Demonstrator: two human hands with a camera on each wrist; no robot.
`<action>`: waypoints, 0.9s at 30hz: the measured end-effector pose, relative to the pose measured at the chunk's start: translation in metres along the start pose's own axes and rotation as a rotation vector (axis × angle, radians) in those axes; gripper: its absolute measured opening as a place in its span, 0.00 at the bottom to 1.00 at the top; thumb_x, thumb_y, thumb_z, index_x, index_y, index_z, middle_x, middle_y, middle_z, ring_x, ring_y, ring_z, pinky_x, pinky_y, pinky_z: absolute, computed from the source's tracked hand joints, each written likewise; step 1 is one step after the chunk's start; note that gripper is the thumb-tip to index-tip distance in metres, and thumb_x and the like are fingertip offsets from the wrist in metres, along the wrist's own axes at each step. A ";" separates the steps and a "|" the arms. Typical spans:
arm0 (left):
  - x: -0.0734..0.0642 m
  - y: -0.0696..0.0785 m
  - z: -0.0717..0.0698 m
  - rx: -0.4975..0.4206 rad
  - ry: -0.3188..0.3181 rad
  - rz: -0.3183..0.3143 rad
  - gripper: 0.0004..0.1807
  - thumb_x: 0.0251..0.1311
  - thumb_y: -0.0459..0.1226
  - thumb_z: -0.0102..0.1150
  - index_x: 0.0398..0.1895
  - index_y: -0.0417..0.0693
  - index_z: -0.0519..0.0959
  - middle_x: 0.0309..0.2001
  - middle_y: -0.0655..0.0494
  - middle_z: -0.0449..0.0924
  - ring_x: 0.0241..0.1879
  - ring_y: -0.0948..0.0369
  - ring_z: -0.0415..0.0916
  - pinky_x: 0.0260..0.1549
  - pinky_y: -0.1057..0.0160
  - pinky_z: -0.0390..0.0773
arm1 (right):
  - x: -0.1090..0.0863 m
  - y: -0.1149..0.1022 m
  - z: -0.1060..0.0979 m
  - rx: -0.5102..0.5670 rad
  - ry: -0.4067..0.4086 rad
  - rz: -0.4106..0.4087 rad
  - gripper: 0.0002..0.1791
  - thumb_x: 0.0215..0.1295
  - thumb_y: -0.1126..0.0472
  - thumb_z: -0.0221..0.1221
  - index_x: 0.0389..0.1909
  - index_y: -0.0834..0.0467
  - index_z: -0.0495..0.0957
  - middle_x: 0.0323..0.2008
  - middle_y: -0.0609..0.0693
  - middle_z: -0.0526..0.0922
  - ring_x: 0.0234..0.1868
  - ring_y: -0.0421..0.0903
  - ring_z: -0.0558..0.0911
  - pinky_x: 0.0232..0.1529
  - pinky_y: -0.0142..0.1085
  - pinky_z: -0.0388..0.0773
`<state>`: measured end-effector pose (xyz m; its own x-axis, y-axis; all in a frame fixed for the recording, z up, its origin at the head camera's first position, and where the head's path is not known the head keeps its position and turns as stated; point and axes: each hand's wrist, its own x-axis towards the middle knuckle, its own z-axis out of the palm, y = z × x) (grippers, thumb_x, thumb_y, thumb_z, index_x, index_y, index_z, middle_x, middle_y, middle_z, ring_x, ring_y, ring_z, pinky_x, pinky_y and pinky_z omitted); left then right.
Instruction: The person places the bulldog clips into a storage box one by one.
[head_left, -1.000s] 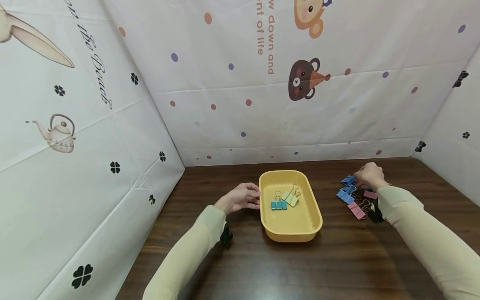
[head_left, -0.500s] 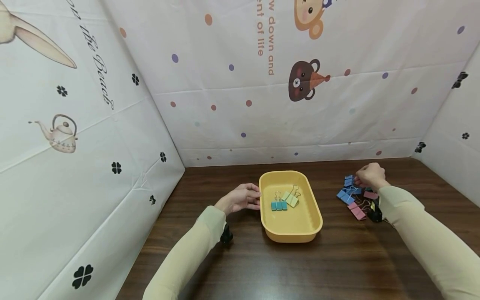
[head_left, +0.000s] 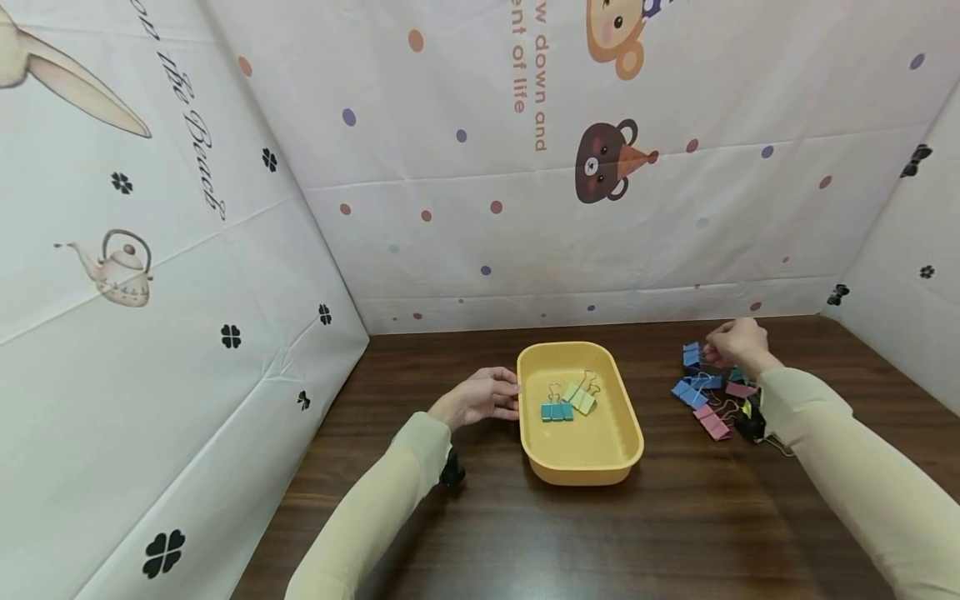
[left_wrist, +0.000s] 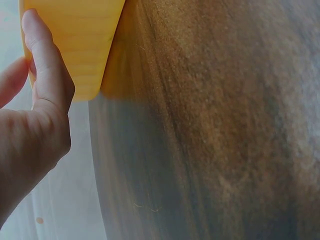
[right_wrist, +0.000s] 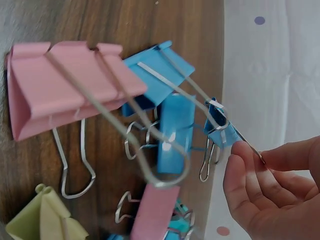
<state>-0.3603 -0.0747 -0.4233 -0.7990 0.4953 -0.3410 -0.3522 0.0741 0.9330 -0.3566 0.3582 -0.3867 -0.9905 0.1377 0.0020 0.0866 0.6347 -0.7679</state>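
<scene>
My right hand (head_left: 738, 343) is at the back of a pile of binder clips, on the right of the table. Its thumb and fingertips pinch the wire handle of a blue binder clip (right_wrist: 225, 134). My left hand (head_left: 486, 394) rests its extended fingers against the left side of a yellow tray (head_left: 585, 477); in the left wrist view a finger lies along the tray's outer wall (left_wrist: 82, 55). Inside the tray lie a teal binder clip (head_left: 557, 412) and a pale yellow one (head_left: 583, 400).
Around the right hand lie more clips: blue ones (head_left: 690, 394), a pink one (right_wrist: 70, 87), a darker pink one (head_left: 740, 389), and a pale yellow one (right_wrist: 47, 217). The dark wooden table (head_left: 585, 542) meets a printed white cloth wall (head_left: 450, 250) behind.
My right hand has shifted slightly toward the back left, and the pinched blue clip has come away from the other clips and turned more upright. The left hand and tray stay put.
</scene>
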 end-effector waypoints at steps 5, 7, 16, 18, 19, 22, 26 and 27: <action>0.000 -0.001 -0.001 0.000 0.001 -0.006 0.18 0.69 0.31 0.49 0.59 0.33 0.63 0.39 0.47 0.75 0.32 0.57 0.78 0.37 0.57 0.86 | -0.002 -0.013 0.001 0.016 -0.007 0.014 0.21 0.69 0.64 0.47 0.50 0.80 0.72 0.22 0.51 0.85 0.24 0.43 0.85 0.35 0.45 0.85; 0.001 -0.002 -0.001 -0.003 -0.003 -0.007 0.18 0.69 0.30 0.49 0.59 0.33 0.63 0.39 0.47 0.75 0.32 0.57 0.78 0.37 0.57 0.85 | -0.002 -0.018 0.002 0.032 -0.013 0.025 0.20 0.69 0.64 0.48 0.50 0.79 0.72 0.22 0.50 0.85 0.25 0.43 0.85 0.36 0.45 0.86; 0.002 -0.001 -0.002 -0.006 -0.005 0.000 0.15 0.69 0.30 0.49 0.56 0.35 0.65 0.39 0.47 0.74 0.31 0.58 0.77 0.36 0.58 0.85 | 0.000 -0.038 0.007 0.053 -0.028 -0.037 0.19 0.71 0.65 0.49 0.50 0.79 0.72 0.23 0.50 0.85 0.24 0.41 0.85 0.32 0.40 0.85; 0.002 -0.002 -0.002 -0.003 -0.005 0.001 0.15 0.69 0.30 0.49 0.56 0.35 0.65 0.39 0.47 0.75 0.32 0.57 0.77 0.36 0.58 0.85 | 0.000 -0.044 0.009 0.055 -0.029 -0.053 0.19 0.70 0.65 0.50 0.50 0.80 0.72 0.23 0.51 0.86 0.24 0.41 0.85 0.32 0.40 0.86; 0.003 -0.002 -0.002 -0.001 -0.005 0.003 0.16 0.69 0.30 0.49 0.56 0.35 0.64 0.39 0.47 0.75 0.32 0.57 0.77 0.36 0.58 0.85 | 0.000 -0.046 0.010 0.058 -0.033 -0.058 0.19 0.70 0.65 0.50 0.51 0.80 0.72 0.23 0.51 0.86 0.24 0.41 0.85 0.31 0.39 0.85; 0.003 -0.003 -0.003 0.000 -0.008 0.010 0.16 0.69 0.30 0.49 0.56 0.34 0.64 0.39 0.47 0.74 0.32 0.57 0.77 0.37 0.58 0.85 | -0.001 -0.055 0.012 0.073 -0.045 -0.071 0.19 0.70 0.66 0.49 0.51 0.80 0.71 0.24 0.53 0.86 0.24 0.41 0.85 0.30 0.37 0.85; 0.004 -0.003 -0.003 0.001 -0.009 0.013 0.14 0.69 0.30 0.49 0.55 0.35 0.65 0.38 0.47 0.75 0.32 0.57 0.77 0.37 0.58 0.85 | -0.002 -0.066 0.016 0.090 -0.069 -0.083 0.18 0.70 0.67 0.48 0.50 0.80 0.71 0.25 0.53 0.86 0.24 0.41 0.85 0.28 0.34 0.84; 0.004 -0.003 -0.003 0.000 -0.009 0.011 0.14 0.69 0.30 0.49 0.55 0.36 0.65 0.38 0.47 0.75 0.32 0.57 0.77 0.36 0.58 0.85 | -0.002 -0.069 0.017 0.091 -0.075 -0.085 0.18 0.70 0.67 0.48 0.50 0.80 0.71 0.25 0.53 0.86 0.24 0.42 0.85 0.28 0.34 0.84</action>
<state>-0.3637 -0.0755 -0.4277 -0.7983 0.5042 -0.3295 -0.3434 0.0685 0.9367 -0.3621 0.3013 -0.3447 -0.9993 0.0267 0.0244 -0.0048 0.5696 -0.8219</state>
